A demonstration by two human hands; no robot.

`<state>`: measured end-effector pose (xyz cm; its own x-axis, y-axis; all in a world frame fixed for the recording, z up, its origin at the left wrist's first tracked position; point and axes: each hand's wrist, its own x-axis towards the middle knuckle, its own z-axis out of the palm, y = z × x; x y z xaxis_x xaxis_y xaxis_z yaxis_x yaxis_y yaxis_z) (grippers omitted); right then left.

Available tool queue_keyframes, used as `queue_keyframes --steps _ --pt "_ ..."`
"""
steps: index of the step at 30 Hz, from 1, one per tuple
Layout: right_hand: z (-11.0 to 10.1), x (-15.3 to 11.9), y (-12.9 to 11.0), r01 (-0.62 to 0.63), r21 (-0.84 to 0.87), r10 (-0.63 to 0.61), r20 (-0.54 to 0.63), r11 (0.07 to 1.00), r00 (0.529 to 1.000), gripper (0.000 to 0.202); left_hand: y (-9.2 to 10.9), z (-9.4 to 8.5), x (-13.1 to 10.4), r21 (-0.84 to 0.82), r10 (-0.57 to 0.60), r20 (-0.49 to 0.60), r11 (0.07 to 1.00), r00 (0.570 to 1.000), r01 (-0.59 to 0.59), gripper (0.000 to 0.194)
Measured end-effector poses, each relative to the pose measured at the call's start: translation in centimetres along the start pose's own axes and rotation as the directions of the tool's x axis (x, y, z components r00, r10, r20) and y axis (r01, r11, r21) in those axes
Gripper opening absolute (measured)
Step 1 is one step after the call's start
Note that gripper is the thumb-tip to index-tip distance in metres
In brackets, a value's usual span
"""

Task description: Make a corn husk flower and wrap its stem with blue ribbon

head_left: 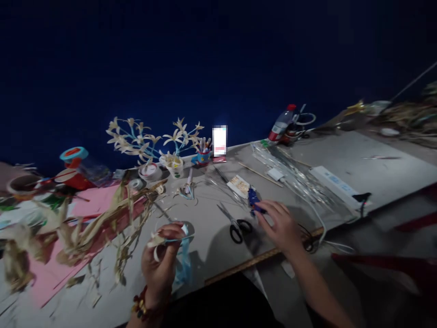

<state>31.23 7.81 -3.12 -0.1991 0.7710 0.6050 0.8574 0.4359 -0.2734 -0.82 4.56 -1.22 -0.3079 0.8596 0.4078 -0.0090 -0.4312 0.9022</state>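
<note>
My left hand (160,257) is closed in a pinch round a cream husk flower (157,240) with a thin light-blue stem. The stem sticks out to the right past the fingertips. A pale-blue strip (184,259) hangs or lies just beside this hand; which of the two I cannot tell. My right hand (282,224) has thumb and fingers on the near end of a dark-blue glue gun (253,199), which is at the table surface. Scissors (236,224) with black handles lie partly open to the left of my right hand.
Husk flower sprays (131,139) stand in cups at the back, near a lit phone (219,142). Dried husks (92,232) and pink paper (44,282) cover the left side. A power strip (336,186), clear-wrapped wires (300,175) and a bottle (282,124) are at right.
</note>
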Motion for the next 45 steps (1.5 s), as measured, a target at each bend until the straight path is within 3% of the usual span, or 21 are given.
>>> queue_keyframes --steps 3,7,11,18,28,32,36,41,45 --pt "-0.3 -0.6 4.0 -0.094 -0.211 0.138 0.202 0.973 0.970 0.034 0.3 0.1 0.1 -0.007 -0.023 0.033 1.000 0.999 0.023 0.012" --pt "0.7 -1.0 5.6 -0.083 -0.316 0.216 0.416 0.945 0.884 0.050 0.4 0.3 0.1 0.034 -0.029 0.079 0.999 0.996 0.026 0.012" --pt "1.7 -0.2 6.1 -0.045 -0.299 0.189 0.473 0.953 0.860 0.053 0.5 0.2 -0.1 0.047 -0.041 0.077 0.998 0.996 0.037 0.010" --pt "1.2 1.4 7.9 -0.014 -0.182 0.115 0.558 0.983 0.822 0.044 -0.1 -0.5 -0.5 0.077 -0.074 0.090 0.995 0.993 0.068 0.010" --pt "-0.4 5.3 10.9 -0.258 0.142 0.131 0.579 0.956 0.804 0.031 -1.2 -0.8 -0.9 0.055 -0.109 0.067 0.993 0.992 0.105 0.006" --pt "-0.1 5.8 11.4 -0.471 0.249 0.259 0.579 0.846 0.773 0.026 -1.1 -0.7 -1.0 0.025 -0.139 0.043 0.990 0.989 0.138 0.007" --pt "0.5 5.1 10.8 -0.673 0.359 0.435 0.551 0.646 0.712 0.033 -0.5 -0.4 -0.7 -0.005 -0.111 0.046 0.994 0.993 0.111 0.008" --pt "-1.0 4.5 7.6 -0.721 0.536 0.538 0.486 0.440 0.689 0.037 0.2 0.3 0.0 -0.034 -0.076 0.026 0.996 0.997 0.077 0.011" --pt "-2.8 3.2 2.9 -0.693 0.636 0.443 0.542 0.339 0.714 0.036 0.7 1.1 0.2 -0.021 -0.054 0.001 0.998 0.999 0.054 0.013"
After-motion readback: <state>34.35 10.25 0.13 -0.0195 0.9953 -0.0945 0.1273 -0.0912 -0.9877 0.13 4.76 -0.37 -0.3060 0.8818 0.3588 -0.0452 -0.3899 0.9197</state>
